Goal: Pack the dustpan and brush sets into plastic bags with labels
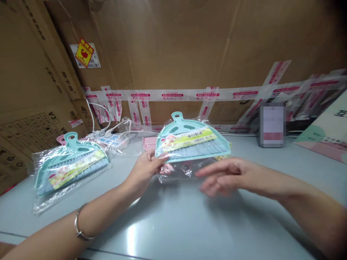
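Teal dustpan [191,141], mid-frame, could be tipped, held by left hand [146,165] at one corner (right hand [229,175] blurred, seemingly spread).

I see a mint-green dustpan [180,123], broad and fan-shaped, held up off the surface at its near left corner by the person's left hand [148,164]. Its short handle [178,119], pierced with a hole, points away from the person, and the wide edge faces them, the whole pan slightly tilted. Two oval slots [190,126] sit below the handle. A brush [200,150] with pale blue-grey bristles lies across the wide end, its upper part covered by a yellow-green label [189,140] bearing a little cartoon picture. Clear, crinkled plastic wrap [173,177] hangs under the near edge, catching the light, with pinkish patches showing through.
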A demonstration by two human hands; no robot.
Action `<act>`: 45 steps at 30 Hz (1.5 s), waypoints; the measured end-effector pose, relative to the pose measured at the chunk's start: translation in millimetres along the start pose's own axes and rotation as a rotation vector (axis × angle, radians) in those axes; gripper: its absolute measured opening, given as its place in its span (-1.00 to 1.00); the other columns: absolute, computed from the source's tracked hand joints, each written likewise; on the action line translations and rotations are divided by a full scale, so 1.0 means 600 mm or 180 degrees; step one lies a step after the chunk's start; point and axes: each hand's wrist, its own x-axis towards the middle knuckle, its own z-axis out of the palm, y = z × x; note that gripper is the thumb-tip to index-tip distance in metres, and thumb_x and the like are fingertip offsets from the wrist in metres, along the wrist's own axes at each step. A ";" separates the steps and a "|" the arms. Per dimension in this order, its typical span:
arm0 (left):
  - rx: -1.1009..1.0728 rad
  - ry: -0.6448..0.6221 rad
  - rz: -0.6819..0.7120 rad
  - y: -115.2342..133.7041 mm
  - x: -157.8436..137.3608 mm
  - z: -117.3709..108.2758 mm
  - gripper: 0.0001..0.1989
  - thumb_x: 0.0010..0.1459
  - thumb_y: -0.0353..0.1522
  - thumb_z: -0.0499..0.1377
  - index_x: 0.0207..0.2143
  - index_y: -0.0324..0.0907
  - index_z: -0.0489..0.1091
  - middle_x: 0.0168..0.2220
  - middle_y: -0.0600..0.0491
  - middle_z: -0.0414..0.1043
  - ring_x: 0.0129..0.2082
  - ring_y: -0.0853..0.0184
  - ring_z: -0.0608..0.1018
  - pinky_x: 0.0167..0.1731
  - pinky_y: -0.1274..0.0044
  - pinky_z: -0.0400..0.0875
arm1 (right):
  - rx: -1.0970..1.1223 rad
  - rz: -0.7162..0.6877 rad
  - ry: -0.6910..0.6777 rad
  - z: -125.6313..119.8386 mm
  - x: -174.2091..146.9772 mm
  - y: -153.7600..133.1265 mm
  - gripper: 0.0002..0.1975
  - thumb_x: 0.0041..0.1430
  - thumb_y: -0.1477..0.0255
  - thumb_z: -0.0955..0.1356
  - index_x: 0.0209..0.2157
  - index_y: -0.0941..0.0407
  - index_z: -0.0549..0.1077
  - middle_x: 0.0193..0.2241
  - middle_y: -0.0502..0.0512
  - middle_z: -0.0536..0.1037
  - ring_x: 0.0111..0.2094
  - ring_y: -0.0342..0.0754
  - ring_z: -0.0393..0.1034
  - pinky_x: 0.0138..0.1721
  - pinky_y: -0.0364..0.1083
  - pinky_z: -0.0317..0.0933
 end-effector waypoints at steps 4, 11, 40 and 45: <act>0.0029 0.0247 0.0006 0.016 0.003 -0.009 -0.77 -0.04 -0.30 0.28 -0.47 -0.27 0.32 -0.69 0.11 0.40 -0.69 0.54 0.36 -0.64 0.69 0.19 | -0.1237 -0.0537 0.0829 -0.056 -0.030 0.000 -0.89 0.01 0.31 0.41 -0.45 0.04 0.44 -0.73 -0.12 0.34 -0.72 -0.24 0.23 -0.70 -0.26 0.16; -0.0072 0.0122 -0.0136 0.020 0.002 -0.006 -0.79 -0.05 -0.33 0.28 -0.56 -0.28 0.34 -0.71 0.10 0.38 -0.71 0.55 0.32 -0.66 0.69 0.18 | -0.2918 -0.2029 0.1840 -0.066 0.015 0.043 -0.17 0.07 0.40 0.35 0.24 -0.25 -0.20 0.29 0.02 -0.13 0.19 0.17 0.06 0.01 0.10 0.26; 0.1501 0.0311 0.1479 -0.005 -0.015 -0.006 -0.73 0.02 -0.24 0.23 -0.22 -0.12 0.35 -0.20 0.03 0.37 -0.41 0.40 0.44 -0.41 0.51 0.42 | -0.2082 -0.3092 0.3279 0.014 0.046 0.063 -0.79 0.06 0.50 0.36 -0.60 0.01 0.41 -0.08 -0.02 0.46 -0.05 0.05 0.34 0.04 0.13 0.15; 0.1000 0.0326 0.1331 -0.010 -0.018 0.002 -0.85 0.08 -0.27 0.17 -0.35 -0.15 0.29 -0.37 0.09 0.37 -0.49 0.45 0.41 -0.48 0.56 0.41 | -0.1205 -0.3150 0.3319 0.028 0.058 0.057 -0.85 0.03 0.51 0.39 -0.40 -0.05 0.38 0.06 -0.06 0.29 0.15 0.04 0.12 0.15 0.15 0.08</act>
